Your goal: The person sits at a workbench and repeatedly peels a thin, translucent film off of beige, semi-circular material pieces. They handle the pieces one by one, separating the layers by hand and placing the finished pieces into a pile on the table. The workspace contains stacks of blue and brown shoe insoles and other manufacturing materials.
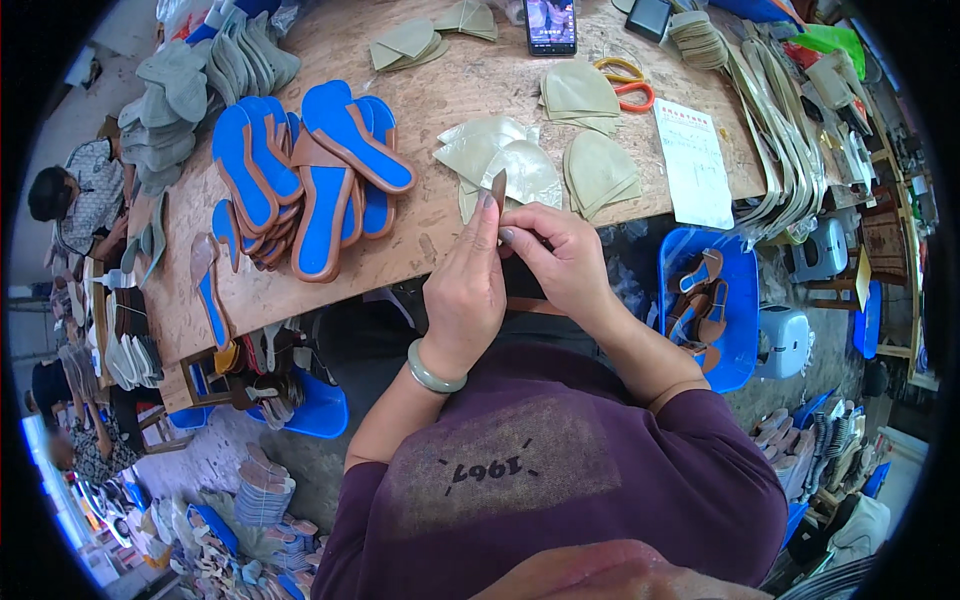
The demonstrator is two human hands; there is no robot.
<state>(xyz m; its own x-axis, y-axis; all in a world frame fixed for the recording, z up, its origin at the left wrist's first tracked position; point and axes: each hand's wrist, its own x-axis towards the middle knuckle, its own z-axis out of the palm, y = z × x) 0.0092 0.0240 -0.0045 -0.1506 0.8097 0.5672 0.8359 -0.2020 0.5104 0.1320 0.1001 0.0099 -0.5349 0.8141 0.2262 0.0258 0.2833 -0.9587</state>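
Note:
At the near edge of the table, my left hand (464, 288) and my right hand (562, 262) are raised close together, fingers pinched. Between them stands a thin brown piece (499, 188) with a pointed top, seen edge-on; its lower part is hidden by my fingers, and its exact kind is unclear. A pale bangle (434, 368) circles my left wrist. Just beyond my fingertips lie shiny, translucent half-round pieces (526, 172). To the left is a pile of brown-edged shoe soles (326, 215) with blue tops. One more sole (211, 290) lies apart at the table's left edge.
Grey-green half-round pieces (580, 92), scissors (634, 92), a phone (551, 25) and a paper sheet (693, 165) lie on the wooden table (390, 255). Long strips (770, 130) hang over its right side. A blue bin (738, 290) below holds several soles. People (95, 200) are at far left.

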